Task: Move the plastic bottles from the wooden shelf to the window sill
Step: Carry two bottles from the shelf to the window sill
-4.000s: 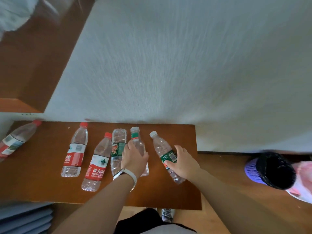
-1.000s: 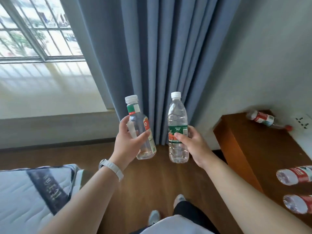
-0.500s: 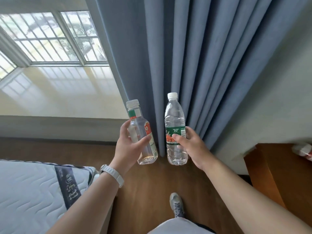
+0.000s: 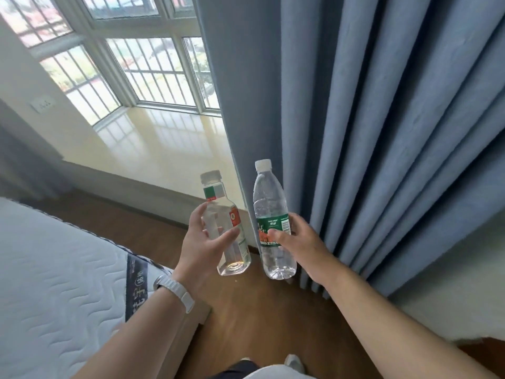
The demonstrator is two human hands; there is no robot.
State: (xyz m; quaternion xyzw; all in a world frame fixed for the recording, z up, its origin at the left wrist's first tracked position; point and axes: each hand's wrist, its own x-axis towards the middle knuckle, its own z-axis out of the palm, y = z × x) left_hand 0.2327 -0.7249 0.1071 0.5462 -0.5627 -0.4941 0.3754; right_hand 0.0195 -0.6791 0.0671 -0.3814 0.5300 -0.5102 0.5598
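Observation:
My left hand [image 4: 201, 247] grips a squarish clear bottle [image 4: 228, 231] with a white cap and a green-and-red label, held upright. In my right hand [image 4: 297, 243] is a round clear bottle [image 4: 270, 214] with a white cap and a green label, also upright. Both bottles hang in the air over the wooden floor, side by side and a little apart. The glossy cream window sill [image 4: 164, 149] lies ahead and to the left, beyond the bottles. The wooden shelf shows only as a small brown corner [image 4: 483, 348] at the lower right.
A blue curtain [image 4: 355, 119] hangs on the right, down to the floor beside the sill. A white quilted mattress [image 4: 54, 283] fills the lower left. Wooden floor [image 4: 259, 318] runs between them. A barred window [image 4: 147, 67] stands behind the sill.
The view has swung left, away from the shelf and toward the window; the sill is nearer and larger. Both hands still hold their bottles upright in front of me.

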